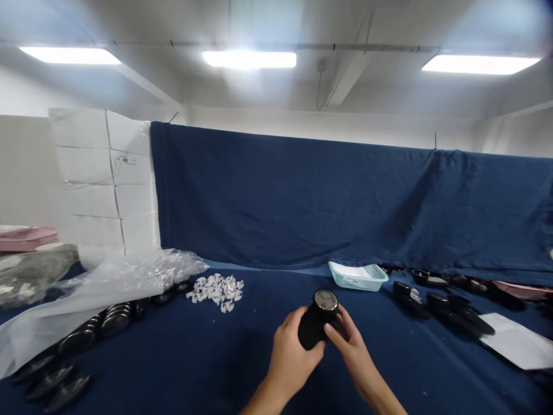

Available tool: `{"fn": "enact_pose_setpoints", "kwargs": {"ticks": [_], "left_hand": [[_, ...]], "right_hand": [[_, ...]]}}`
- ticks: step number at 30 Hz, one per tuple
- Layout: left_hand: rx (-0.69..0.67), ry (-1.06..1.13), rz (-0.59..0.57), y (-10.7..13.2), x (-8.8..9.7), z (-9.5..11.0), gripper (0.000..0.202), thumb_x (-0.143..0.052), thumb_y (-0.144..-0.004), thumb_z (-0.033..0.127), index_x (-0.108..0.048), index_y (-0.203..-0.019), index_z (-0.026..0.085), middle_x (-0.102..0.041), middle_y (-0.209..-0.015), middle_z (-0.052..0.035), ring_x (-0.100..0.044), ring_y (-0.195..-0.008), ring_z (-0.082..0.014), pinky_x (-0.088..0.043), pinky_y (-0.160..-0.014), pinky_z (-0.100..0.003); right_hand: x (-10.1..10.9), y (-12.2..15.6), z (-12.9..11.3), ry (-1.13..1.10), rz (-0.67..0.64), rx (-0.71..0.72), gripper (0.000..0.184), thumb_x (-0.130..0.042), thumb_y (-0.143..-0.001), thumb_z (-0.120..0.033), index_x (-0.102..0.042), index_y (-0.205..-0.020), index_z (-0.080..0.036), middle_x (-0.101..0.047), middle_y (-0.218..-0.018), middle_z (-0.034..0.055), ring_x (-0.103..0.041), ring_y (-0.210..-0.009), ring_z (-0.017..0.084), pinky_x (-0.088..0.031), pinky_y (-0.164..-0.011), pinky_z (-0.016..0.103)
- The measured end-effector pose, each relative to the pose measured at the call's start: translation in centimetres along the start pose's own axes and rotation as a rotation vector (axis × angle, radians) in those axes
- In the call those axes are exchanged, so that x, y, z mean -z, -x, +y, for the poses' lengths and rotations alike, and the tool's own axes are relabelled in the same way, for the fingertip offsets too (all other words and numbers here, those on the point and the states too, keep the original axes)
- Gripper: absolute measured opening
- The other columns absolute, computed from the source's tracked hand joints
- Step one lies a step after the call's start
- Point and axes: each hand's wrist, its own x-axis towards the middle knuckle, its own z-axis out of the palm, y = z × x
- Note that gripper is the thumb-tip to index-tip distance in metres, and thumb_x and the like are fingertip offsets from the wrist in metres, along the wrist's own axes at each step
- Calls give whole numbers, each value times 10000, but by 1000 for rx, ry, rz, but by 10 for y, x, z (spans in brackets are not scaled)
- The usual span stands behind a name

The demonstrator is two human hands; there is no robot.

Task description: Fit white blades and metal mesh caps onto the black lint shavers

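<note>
A black handheld device with a round silver, speckled face (325,300) at its top is held up above the blue cloth, near the lower middle. My left hand (291,354) wraps round its black body from the left. From the right, my right hand (349,346) grips the device just below the round head, its thumb pointing at the neck. The underside of the device is hidden by my hands. Left of them, a heap of small white curved plastic pieces (218,290) lies on the cloth.
A light-blue basket (359,277) stands at the back. More black devices (453,311) and a white sheet (518,341) lie to the right. On the left are rows of black round parts (78,340), plastic film (129,279) and stacked white boxes (108,178). A dark blue curtain (302,196) hangs behind.
</note>
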Motion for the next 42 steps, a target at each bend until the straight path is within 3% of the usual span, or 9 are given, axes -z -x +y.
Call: {"fn": "enact_pose_setpoints", "kwargs": {"ticks": [7,16,22,27,30,33,37,42], "left_hand": [[-48,-60,-54,15,-8,-27,640,-611,-688,98,-476,-1305,208,-569,-1271,-90,-547,-1173,-240,-446,-1019,-375],[-33,-71,-108,26,-4,-26,718,-652,-666,85,-444,-1332,252,-540,-1308,-57,-515,-1204,-223,-404,-1058,-342],[-5,-110,-87,29,-6,-22,621,-644,-667,96,-468,-1250,221,-580,-1225,-71,-552,-1144,-237,-438,-1000,-363],[75,-189,-92,31,-9,-15,531,-664,-715,221,-487,-1216,217,-621,-1129,-78,-603,-1036,-274,-485,-884,-408],[116,-150,-98,30,-8,-14,515,-675,-727,275,-521,-1215,216,-635,-1123,-82,-607,-1038,-279,-481,-895,-404],[181,-10,-116,27,-6,-12,475,-683,-727,276,-571,-1183,203,-660,-1120,-75,-616,-1045,-255,-472,-927,-359],[326,172,-176,22,-4,-10,398,-668,-743,262,-614,-1128,181,-702,-1048,-58,-654,-960,-216,-500,-863,-292],[319,93,-155,23,-6,-14,436,-686,-703,245,-621,-1132,202,-700,-1058,-56,-647,-976,-237,-491,-874,-311]], "right_hand": [[8,5,14,52,-82,49,675,-818,-650,-325,-514,-1248,-253,-614,-1238,100,-574,-1141,297,-446,-982,420],[6,19,14,92,-37,64,666,-815,-627,-352,-544,-1227,-253,-624,-1212,98,-601,-1094,290,-467,-942,393],[3,24,8,70,-13,17,700,-826,-596,-350,-547,-1228,-242,-656,-1158,99,-632,-1035,289,-493,-904,400],[1,25,8,62,64,-40,663,-822,-602,-357,-566,-1199,-223,-647,-1182,85,-597,-1093,285,-450,-972,418],[2,24,11,60,96,-88,637,-820,-611,-375,-583,-1182,-223,-651,-1173,76,-583,-1109,281,-446,-974,407],[2,22,12,42,70,-137,631,-804,-627,-428,-585,-1189,-241,-651,-1170,74,-586,-1100,287,-498,-871,376],[3,20,9,51,36,-217,640,-785,-643,-481,-583,-1206,-253,-637,-1180,87,-607,-1049,299,-533,-712,345],[3,21,7,45,8,-285,605,-805,-648,-427,-580,-1183,-259,-633,-1164,77,-603,-1062,288,-535,-741,336]]}}
